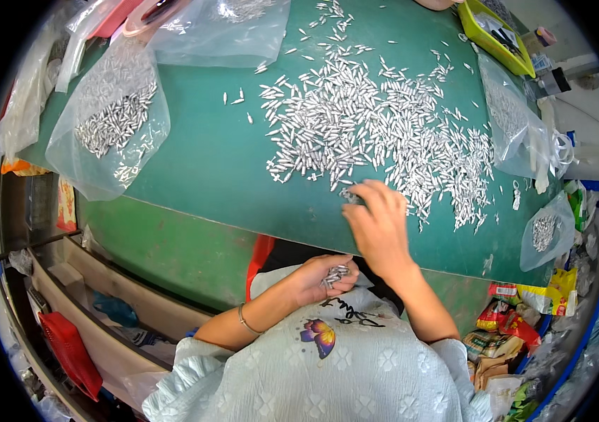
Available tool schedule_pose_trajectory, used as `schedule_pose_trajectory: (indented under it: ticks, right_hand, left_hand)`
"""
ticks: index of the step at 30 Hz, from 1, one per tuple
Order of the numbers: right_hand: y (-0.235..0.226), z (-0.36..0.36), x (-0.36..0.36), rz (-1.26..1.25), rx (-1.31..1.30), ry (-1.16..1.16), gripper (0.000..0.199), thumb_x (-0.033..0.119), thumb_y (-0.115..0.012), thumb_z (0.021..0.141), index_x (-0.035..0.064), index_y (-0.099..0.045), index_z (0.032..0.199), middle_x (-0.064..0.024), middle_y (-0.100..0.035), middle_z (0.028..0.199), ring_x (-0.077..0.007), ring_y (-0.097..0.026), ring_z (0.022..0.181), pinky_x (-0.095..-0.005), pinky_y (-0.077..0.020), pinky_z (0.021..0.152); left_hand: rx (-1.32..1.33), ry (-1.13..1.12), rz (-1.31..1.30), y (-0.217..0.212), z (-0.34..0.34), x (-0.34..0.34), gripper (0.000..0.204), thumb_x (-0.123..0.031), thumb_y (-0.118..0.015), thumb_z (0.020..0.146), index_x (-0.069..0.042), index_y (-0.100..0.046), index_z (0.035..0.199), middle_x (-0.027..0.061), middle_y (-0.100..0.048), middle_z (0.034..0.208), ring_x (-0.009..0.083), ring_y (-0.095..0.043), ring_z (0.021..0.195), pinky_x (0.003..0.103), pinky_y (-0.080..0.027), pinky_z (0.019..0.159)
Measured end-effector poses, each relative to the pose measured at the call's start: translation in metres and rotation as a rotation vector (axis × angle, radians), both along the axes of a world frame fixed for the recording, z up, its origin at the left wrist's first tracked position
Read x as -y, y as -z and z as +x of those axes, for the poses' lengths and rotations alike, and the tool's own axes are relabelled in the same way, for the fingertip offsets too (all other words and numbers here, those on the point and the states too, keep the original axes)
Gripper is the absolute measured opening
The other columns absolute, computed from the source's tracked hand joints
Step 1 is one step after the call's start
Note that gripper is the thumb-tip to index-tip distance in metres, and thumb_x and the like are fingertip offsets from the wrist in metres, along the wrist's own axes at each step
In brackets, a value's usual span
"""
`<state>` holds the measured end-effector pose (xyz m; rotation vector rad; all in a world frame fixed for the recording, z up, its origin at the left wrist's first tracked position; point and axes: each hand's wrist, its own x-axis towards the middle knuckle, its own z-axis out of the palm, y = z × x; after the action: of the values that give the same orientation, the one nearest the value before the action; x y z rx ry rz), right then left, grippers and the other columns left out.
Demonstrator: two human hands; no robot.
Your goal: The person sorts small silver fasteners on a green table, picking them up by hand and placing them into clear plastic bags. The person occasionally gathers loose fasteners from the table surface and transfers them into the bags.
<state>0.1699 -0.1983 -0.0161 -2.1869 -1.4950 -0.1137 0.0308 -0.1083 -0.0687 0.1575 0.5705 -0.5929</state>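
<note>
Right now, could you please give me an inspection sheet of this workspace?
Surface: green table, mostly bare at the left.
Job's things: loose pile of small silvery metal pieces spread over the middle and right.
Clutter: clear bags of pieces, a yellow tray at the far edge.
Grippers: left hand cupped around a handful of pieces below the table edge; right hand on the pile's near edge.
Cables: nothing seen.
Surroundings: red basket lower left, snack wrappers lower right.
</note>
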Motion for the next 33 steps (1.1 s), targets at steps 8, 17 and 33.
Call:
schedule_pose_trajectory:
  ticks: [8,17,33]
  right_hand:
    - [-0.012,0.029,0.040,0.058,0.045,0.203,0.022,0.002,-0.071,0.075,0.0044,-0.063,0.096,-0.0105,-0.060,0.108,-0.0308,-0.057,0.106,-0.0426,-0.0415,0.090]
    - [0.005,0.024,0.012,0.005,-0.063,-0.022,0.016,0.002,-0.064,0.079,0.0028,-0.060,0.094,-0.0109,-0.059,0.108,-0.0298,-0.056,0.101,-0.0411,-0.0426,0.086]
    - [-0.012,0.040,-0.033,-0.021,-0.020,0.067,0.041,0.015,-0.071,0.081,0.0013,-0.058,0.117,-0.0139,-0.055,0.125,-0.0339,-0.050,0.118,-0.0454,-0.0369,0.099]
  left_hand:
    - [0.000,-0.014,-0.011,0.005,-0.001,0.002,0.031,-0.026,-0.049,0.099,0.000,-0.058,0.086,0.0039,-0.046,0.069,0.0105,-0.041,0.057,0.022,-0.032,0.046]
    - [-0.001,-0.017,-0.009,0.002,-0.001,0.000,0.031,-0.026,-0.049,0.099,0.000,-0.057,0.085,0.0037,-0.046,0.069,0.0107,-0.041,0.058,0.022,-0.032,0.046]
    - [-0.013,-0.085,0.110,-0.002,-0.001,-0.003,0.037,-0.023,-0.051,0.098,0.008,-0.059,0.117,0.0126,-0.066,0.096,0.0198,-0.065,0.088,0.030,-0.055,0.078]
